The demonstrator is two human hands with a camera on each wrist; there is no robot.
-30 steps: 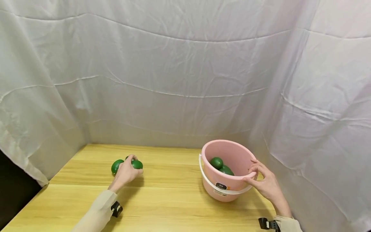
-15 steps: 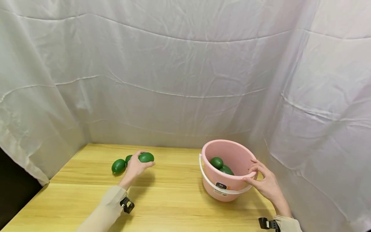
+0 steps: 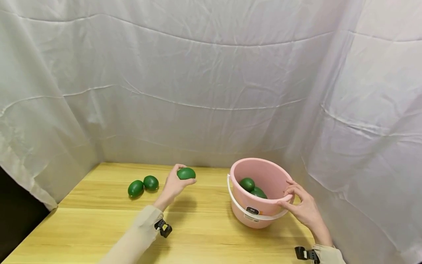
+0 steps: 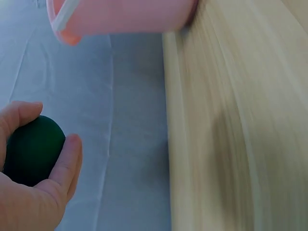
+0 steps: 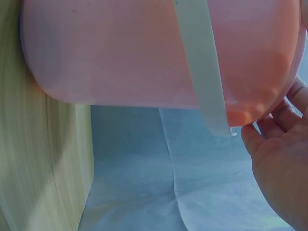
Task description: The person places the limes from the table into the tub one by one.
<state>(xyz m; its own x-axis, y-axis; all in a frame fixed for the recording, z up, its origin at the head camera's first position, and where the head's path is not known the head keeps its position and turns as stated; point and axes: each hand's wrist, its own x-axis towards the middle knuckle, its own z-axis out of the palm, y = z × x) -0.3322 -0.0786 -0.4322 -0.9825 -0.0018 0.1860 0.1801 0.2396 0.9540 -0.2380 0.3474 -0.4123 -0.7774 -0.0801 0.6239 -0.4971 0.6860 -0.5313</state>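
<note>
My left hand [image 3: 172,185] grips a smooth dark green lime [image 3: 186,173] between thumb and fingers, held up over the table. In the left wrist view the same lime [image 4: 34,151] sits between the fingertips. My right hand [image 3: 303,207] pinches the right rim of a pink bucket [image 3: 271,208], thumb outside and fingers over the edge. Inside the bucket lie a lime [image 3: 246,184] and another lime [image 3: 258,192], partly hidden by the front rim. To the left on the table, a lime [image 3: 136,188] touches a further lime [image 3: 151,182].
The wooden table [image 3: 204,227] ends at a pale grey curtain [image 3: 197,128] behind and on the right. A white handle [image 3: 235,201] hangs down across the bucket's front. A dark area [image 3: 19,216] lies beyond the table's left edge.
My left hand has lifted the lime from beside the others and carried it right toward the bucket. The two limes left behind are now fully visible. My right hand stays on the rim.
</note>
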